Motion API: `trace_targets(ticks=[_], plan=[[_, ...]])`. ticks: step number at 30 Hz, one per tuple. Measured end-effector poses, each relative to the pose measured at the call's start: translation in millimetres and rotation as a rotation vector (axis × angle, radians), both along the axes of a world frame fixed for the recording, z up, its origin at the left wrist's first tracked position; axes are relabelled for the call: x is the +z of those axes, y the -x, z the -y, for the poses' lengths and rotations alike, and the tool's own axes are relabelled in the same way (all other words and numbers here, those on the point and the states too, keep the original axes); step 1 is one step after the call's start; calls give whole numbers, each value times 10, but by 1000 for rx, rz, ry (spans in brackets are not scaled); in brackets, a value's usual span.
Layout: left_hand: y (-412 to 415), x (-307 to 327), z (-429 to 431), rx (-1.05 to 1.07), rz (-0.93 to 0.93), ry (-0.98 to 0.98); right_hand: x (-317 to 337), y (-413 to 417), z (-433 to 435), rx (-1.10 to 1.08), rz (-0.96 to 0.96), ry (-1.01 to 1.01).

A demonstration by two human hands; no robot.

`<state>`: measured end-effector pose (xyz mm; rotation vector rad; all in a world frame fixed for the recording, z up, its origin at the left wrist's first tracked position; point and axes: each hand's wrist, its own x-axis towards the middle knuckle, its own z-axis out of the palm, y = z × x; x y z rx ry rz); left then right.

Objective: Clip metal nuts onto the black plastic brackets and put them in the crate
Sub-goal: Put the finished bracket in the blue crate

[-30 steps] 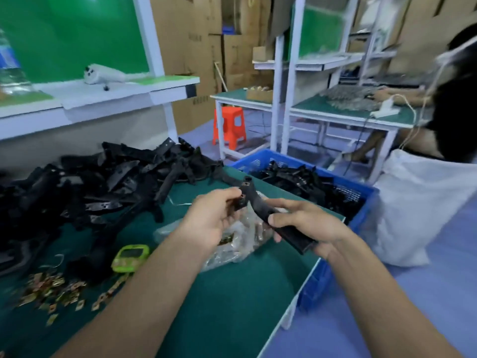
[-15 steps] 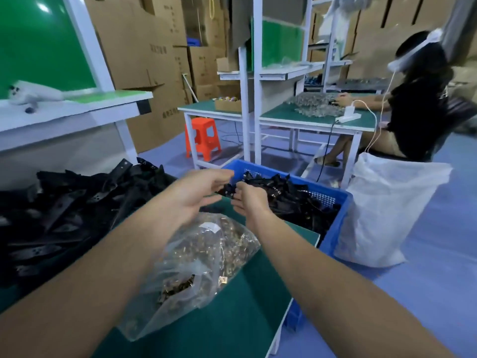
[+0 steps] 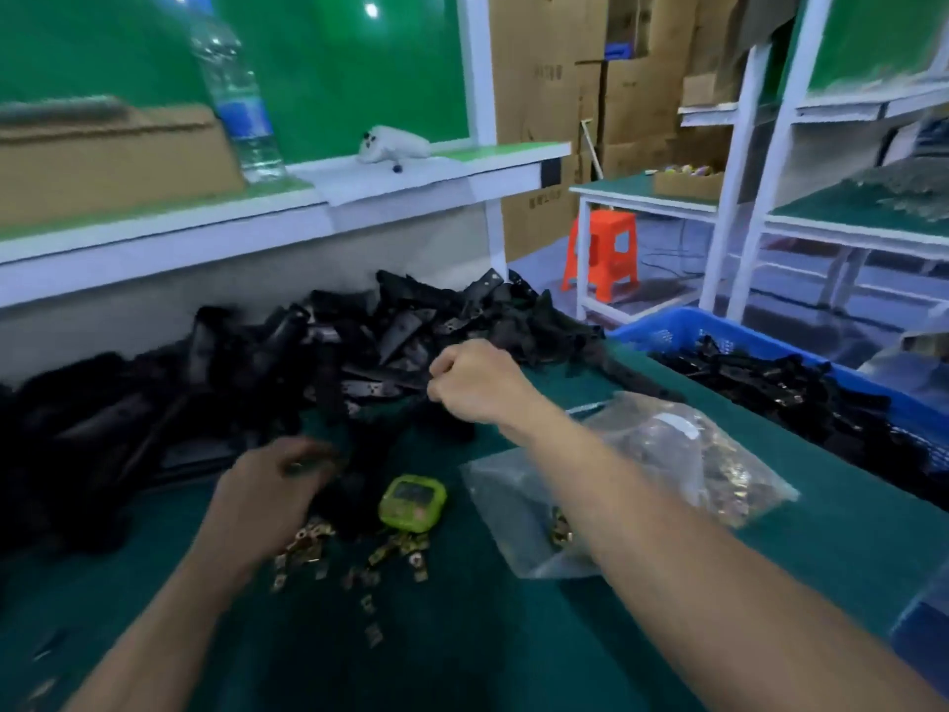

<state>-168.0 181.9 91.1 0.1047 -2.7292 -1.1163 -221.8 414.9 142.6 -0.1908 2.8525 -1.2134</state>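
The right hand [image 3: 477, 382] curls its fingers at the pile of brackets [image 3: 359, 346], likely to grab one; the left hand [image 3: 267, 501] (too blurry to tell its fingers) is over the nuts [image 3: 308, 544] on the worktop [image 3: 462, 634]

— Anything legible from where you're standing?

— Nothing. The brown cardboard boxes [image 3: 544, 74] behind the white post carry dark printed marks, too smeared to read. The clear plastic water bottle [image 3: 241, 95] has a blue label, all blur. The small lime-green timer [image 3: 412, 503] on the surface has a screen, but its digits are unreadable.
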Motion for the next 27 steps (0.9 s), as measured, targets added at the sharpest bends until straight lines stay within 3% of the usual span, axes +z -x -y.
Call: trace_targets(ticks=[3,8,11,14,17,20,21,23,25,27], plan=[[-343,-341,472,93,20,230,-28,179,505,122,26,-193],[-728,-814,1052,92,245,489,-350,476,1201,283,126,-525],[-751,-891,1239,100,248,460,-630,537,1547,291,88,-666],[-664,-939,1296,186,94,370,-749,583,1714,164,-30,-621],[-597,-988,1345,204,10,312,-731,595,1695,140,-56,-476],[-603,-1032,1417,177,-38,313,-696,519,1584,102,10,-187],[-608,-1032,1424,184,-48,301,-687,455,1570,124,17,-206],[-606,-996,1413,225,-47,248,-732,288,1625,238,4,-493],[-614,-966,1396,234,-62,184,-844,176,1728,295,-178,-744],[-653,-937,1352,224,-88,132,-863,120,1796,254,-367,-786]])
